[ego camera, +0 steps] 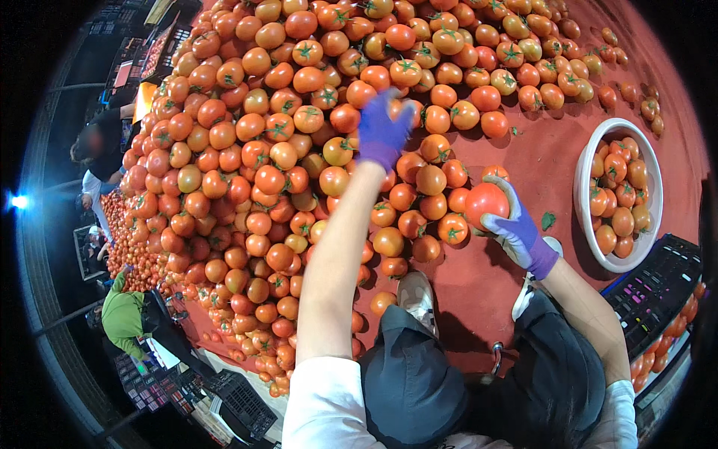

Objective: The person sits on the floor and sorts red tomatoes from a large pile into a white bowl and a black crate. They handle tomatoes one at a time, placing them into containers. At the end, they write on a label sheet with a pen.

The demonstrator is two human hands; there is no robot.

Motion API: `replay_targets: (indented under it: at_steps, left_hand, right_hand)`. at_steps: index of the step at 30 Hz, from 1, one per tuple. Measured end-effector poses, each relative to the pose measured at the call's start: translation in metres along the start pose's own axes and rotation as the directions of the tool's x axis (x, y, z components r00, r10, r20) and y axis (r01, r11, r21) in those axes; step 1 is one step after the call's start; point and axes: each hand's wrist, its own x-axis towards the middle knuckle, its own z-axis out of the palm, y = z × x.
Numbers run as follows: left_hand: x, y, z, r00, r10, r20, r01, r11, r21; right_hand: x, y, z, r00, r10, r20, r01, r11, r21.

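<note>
In a purple-and-white work glove, my right hand (513, 224) grips a large red tomato (486, 204) above the edge of the heap. My left hand (386, 126), also gloved in purple, is stretched out over the tomato pile (269, 146). Motion blurs its fingers, and a tomato shows between them and the thumb; whether they hold it cannot be told. Many tomatoes around it have green calyxes, and some are paler orange or yellowish. At my right, a white oval basin (580, 224) contains several tomatoes.
Red cloth (538, 163) lies beneath the tomatoes. A black plastic crate (653, 286) stands by my right arm, with tomatoes beside and below it. A person in green (123, 314) bends at far left, near another black crate (244, 401). More people are farther back. My shoe (416, 297) is close to loose tomatoes.
</note>
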Motion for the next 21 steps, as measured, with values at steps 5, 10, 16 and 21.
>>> replay_targets:
  at_steps: [5, 10, 16, 21]
  left_hand:
    - [0.087, -0.052, -0.034, 0.982, -0.162, -0.094, 0.183, 0.726, 0.663]
    - [0.102, -0.040, -0.004, 0.969, -0.248, -0.004, 0.178, 0.682, 0.710]
    - [0.009, 0.018, -0.016, 0.951, -0.014, -0.309, -0.144, 0.864, -0.482]
    - [-0.122, 0.063, -0.058, 0.979, -0.127, 0.160, 0.174, 0.110, -0.979]
  right_hand:
    - [0.011, 0.005, -0.005, 0.973, -0.232, -0.006, 0.216, 0.917, -0.336]
    - [0.008, -0.011, -0.021, 0.976, -0.204, -0.080, 0.192, 0.972, -0.133]
    - [-0.006, -0.003, -0.053, 0.934, 0.097, 0.345, -0.302, 0.731, 0.612]
    - [-0.035, -0.013, -0.018, 0.948, 0.049, 0.313, -0.216, 0.823, 0.526]
